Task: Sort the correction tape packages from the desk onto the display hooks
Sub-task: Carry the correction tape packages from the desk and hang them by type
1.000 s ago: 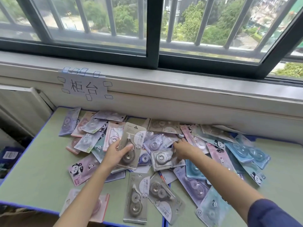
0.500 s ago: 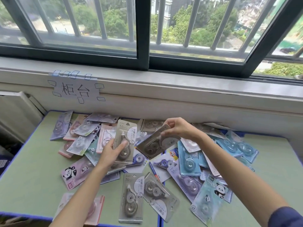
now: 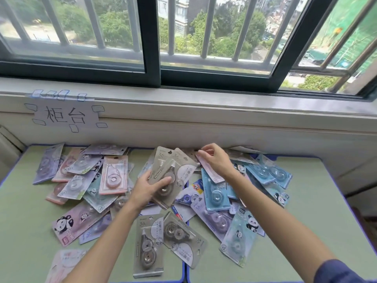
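The left grip (image 3: 152,187) clamps two grey blister packs (image 3: 171,172) mid-frame above the table (image 3: 24,211); the right grip (image 3: 214,158) pinches a pink pack (image 3: 208,170). Light, stiff, slippery cards: hold edges.

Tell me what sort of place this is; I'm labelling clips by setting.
Probably a mock shop counter set up indoors: green desks pushed under a barred window, a taped handwritten sign reading "counter" in Chinese, and a heap of carded correction tape packages.
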### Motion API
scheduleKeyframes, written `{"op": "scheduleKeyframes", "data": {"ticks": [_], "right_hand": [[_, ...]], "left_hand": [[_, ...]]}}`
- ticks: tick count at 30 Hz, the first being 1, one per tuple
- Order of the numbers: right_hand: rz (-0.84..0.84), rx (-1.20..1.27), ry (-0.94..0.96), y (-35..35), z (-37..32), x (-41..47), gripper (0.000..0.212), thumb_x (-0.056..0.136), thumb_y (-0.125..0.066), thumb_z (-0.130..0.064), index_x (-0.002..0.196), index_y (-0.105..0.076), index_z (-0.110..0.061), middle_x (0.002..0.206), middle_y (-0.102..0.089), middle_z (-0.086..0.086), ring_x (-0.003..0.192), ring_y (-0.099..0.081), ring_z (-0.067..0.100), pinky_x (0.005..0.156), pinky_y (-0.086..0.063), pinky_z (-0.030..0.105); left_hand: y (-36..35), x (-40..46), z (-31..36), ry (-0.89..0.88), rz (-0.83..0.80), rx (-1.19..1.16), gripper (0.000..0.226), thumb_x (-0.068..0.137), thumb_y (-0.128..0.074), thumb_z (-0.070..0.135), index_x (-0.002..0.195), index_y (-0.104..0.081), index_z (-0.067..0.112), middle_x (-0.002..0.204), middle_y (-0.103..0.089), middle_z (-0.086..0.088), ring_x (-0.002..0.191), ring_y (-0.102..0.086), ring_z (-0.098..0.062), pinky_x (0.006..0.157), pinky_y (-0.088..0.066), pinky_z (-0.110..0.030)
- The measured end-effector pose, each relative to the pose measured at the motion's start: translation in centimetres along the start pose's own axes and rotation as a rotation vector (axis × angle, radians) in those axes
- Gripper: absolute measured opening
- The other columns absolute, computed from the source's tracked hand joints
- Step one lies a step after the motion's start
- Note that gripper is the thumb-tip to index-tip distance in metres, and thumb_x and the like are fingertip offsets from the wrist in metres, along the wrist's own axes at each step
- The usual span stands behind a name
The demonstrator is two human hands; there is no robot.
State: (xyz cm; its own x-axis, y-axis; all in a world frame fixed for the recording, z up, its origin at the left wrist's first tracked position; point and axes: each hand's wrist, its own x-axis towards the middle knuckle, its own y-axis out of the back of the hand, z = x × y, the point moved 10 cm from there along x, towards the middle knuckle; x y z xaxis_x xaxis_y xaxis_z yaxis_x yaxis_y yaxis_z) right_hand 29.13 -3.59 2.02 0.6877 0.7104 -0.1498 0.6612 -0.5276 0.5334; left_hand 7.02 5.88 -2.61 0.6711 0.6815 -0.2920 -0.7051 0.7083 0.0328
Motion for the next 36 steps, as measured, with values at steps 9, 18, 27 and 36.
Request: {"op": "scheduleKeyframes", "data": {"ticks": [9, 18, 27, 36], "right_hand": [[0.075, -0.401, -0.645, 6.5, 19.9, -4.9, 0.083, 0.087, -0.068, -0.037, 0.142, -0.024, 0.006, 0.144, -0.034, 0.030, 0.134, -0.033, 0.042, 0.109, -0.030, 0.049], [0.159, -0.447, -0.590, 7.0, 20.4, -5.8, 0.081, 0.078, -0.076, -0.039, 0.132, -0.036, 0.005, 0.137, -0.042, 0.026, 0.128, -0.034, 0.038, 0.102, -0.033, 0.042], [0.179, 0.123, -0.663, 5.6, 21.1, -10.1, 0.075, 0.072, -0.084, -0.024, 0.130, -0.048, 0.007, 0.131, -0.056, 0.015, 0.122, -0.053, 0.030, 0.098, -0.043, 0.036], [0.408, 0.509, -0.480, 5.2, 18.3, -19.5, 0.046, 0.075, -0.079, -0.008, 0.116, -0.060, -0.003, 0.106, -0.070, 0.012, 0.093, -0.068, 0.026, 0.073, -0.053, 0.030]], "left_hand": [[0.8, -1.1, -2.6, 0.075, 0.090, -0.024, 0.061, 0.065, -0.082, 0.043, 0.116, -0.062, 0.016, 0.106, -0.073, -0.004, 0.098, -0.070, -0.022, 0.083, -0.056, -0.036], [-2.0, -1.6, -3.0, 0.074, 0.053, 0.018, 0.056, 0.066, -0.079, 0.040, 0.113, -0.064, 0.015, 0.103, -0.074, -0.003, 0.095, -0.071, -0.020, 0.088, -0.055, -0.038], [-3.5, -2.9, -2.9, 0.057, -0.075, 0.023, 0.081, 0.048, -0.080, 0.064, 0.113, -0.063, 0.019, 0.102, -0.074, -0.002, 0.092, -0.072, -0.021, 0.087, -0.057, -0.042], [-5.4, -6.1, -2.9, 0.039, -0.204, -0.060, 0.070, 0.067, -0.078, 0.057, 0.121, -0.063, 0.016, 0.107, -0.074, -0.004, 0.101, -0.070, -0.026, 0.094, -0.053, -0.048]]}}
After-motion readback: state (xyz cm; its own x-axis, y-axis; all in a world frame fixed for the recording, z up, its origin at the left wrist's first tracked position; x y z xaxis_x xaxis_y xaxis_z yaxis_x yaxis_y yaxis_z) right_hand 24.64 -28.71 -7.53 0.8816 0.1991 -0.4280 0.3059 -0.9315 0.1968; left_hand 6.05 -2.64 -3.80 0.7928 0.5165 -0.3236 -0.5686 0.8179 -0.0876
